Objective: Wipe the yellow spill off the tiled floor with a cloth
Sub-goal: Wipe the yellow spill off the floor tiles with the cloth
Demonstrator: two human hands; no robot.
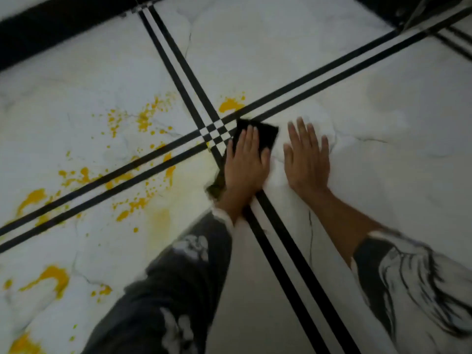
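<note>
The left hand point(245, 159) covers the middle of the cloth point(267, 134). Only the cloth's far corner past the fingertips and a blurred edge near the wrist show. The yellow spill point(229, 104) runs out of view at the left and near-left edges. The near edge cuts off both sleeves, and the left sleeve point(178, 277) is motion-blurred. A dark band point(51, 29) at the far left cannot be identified.

The cloth lies on the floor point(281, 60), just right of the crossing of two pairs of black stripes point(293, 252). One yellow blob lies just beyond the cloth, across a stripe. The other splashes spread left and near-left. Bare tile extends right and far.

The left hand presses flat on the cloth, fingers straight and close together. The right hand point(306, 159) rests flat on bare tile just beside the cloth, fingers straight and slightly spread. The tiles are glossy white with grey veining. The cloth is black and flat. The spill shows thick blobs, fine droplets and pale smears.
</note>
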